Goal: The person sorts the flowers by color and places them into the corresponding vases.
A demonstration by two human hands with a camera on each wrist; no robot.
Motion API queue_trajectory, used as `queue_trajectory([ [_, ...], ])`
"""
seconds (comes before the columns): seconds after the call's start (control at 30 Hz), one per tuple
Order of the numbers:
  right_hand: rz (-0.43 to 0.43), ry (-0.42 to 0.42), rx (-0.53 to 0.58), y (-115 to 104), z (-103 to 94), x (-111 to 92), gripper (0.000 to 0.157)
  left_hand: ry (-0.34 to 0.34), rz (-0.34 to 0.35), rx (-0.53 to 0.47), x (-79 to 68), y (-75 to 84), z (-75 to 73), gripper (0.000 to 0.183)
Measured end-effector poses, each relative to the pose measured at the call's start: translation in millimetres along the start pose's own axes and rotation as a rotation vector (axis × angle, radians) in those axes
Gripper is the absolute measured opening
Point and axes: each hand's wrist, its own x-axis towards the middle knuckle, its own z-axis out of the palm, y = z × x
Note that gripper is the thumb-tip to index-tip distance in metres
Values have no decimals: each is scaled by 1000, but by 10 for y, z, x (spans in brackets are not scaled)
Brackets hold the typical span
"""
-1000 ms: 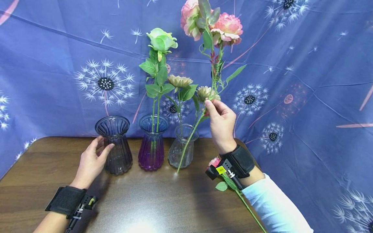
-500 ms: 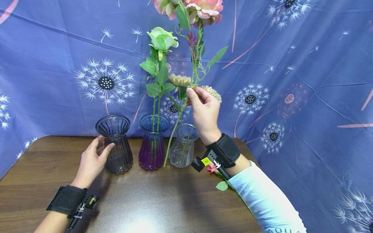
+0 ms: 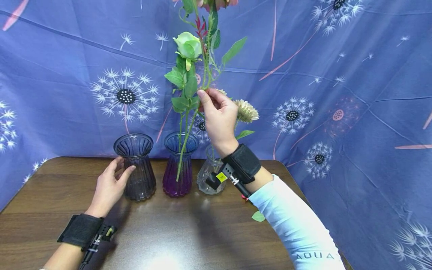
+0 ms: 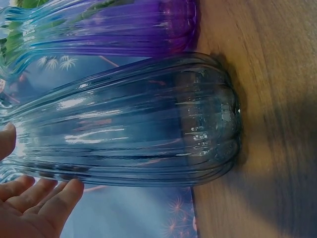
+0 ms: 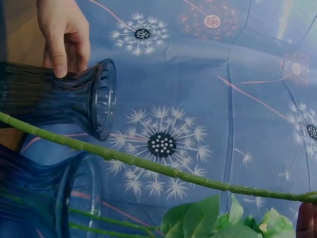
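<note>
The right hand pinches a pink-headed flower by its long green stem, whose lower end hangs in front of a ribbed blue-to-purple glass vase. The left hand grips a ribbed dark grey glass vase standing on the brown wooden table. A pale green rose stands in the blue-to-purple vase; a clear glass vase is just beside it.

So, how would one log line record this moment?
right hand: pinches pink-flowered stem | stem position: outside blue-purple vase | left hand: holds grey glass vase | green rose: in blue-purple vase
</note>
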Motion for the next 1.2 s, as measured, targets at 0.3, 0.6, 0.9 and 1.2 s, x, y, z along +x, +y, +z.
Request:
queue_trajectory([
  [0.3,-40,-1,45,-36,280,114,20,-26,-21,-1,0,26,-10,58],
  [0.6,-87,1,83,-133,483,182,19,-31,-24,13,-10,13,-9,59],
  [0.9,-127,0,80,-205,604,220,18,-70,-48,36,7,17,-36,64],
  [1.2,-131,13,85,-247,674,257,19,-55,-41,13,-2,40,-40,61],
])
